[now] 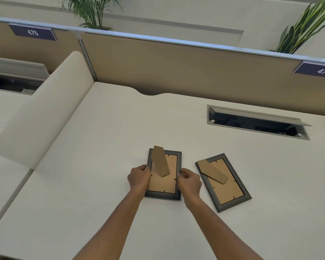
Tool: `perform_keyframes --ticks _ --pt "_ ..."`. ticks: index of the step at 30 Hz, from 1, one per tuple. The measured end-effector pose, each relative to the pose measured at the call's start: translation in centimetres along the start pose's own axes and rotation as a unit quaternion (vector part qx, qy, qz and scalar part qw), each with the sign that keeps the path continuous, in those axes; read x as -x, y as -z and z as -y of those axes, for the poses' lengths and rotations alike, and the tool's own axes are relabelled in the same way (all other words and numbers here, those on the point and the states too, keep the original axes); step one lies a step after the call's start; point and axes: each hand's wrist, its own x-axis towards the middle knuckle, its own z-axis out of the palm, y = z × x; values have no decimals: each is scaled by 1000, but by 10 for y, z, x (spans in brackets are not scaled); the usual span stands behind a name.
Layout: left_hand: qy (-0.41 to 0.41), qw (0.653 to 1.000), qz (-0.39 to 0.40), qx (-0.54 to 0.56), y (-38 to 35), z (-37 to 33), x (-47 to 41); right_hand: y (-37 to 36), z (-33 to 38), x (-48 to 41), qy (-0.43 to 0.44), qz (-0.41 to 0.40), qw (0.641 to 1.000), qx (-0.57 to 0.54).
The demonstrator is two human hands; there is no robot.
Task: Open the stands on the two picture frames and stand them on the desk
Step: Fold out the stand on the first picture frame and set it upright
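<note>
Two dark grey picture frames lie face down on the white desk [105, 139], their brown cardboard backs up. The left frame [162, 194] is held at its two long sides: my left hand [139, 178] grips the left edge and my right hand [189, 182] grips the right edge. Its cardboard stand [159, 161] is swung up off the back, pointing away from me. The right frame [227, 192] lies tilted on the desk just right of my right hand, untouched. Its stand [212, 171] is raised a little and angles toward the upper left.
An open cable hatch [257, 121] is sunk into the desk at the back right. A tan partition [176, 68] closes off the far edge, and a rounded white divider [45, 113] walls the left side. Plants stand behind the partition.
</note>
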Motion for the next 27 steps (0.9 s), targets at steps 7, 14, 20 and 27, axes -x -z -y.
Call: perform_keyframes --ticks 7,14,20,27 --pt "14 993 31 117 22 -8 -11 16 7 -10 9 49 995 -84" --pt "4 973 46 228 40 -30 -14 28 21 -15 87 99 982 -134" --pt "9 960 37 279 40 -44 -13 27 35 -20 108 107 980 -126" --pt "-11 961 61 269 32 -35 -33 21 46 -21 177 70 978 -85"
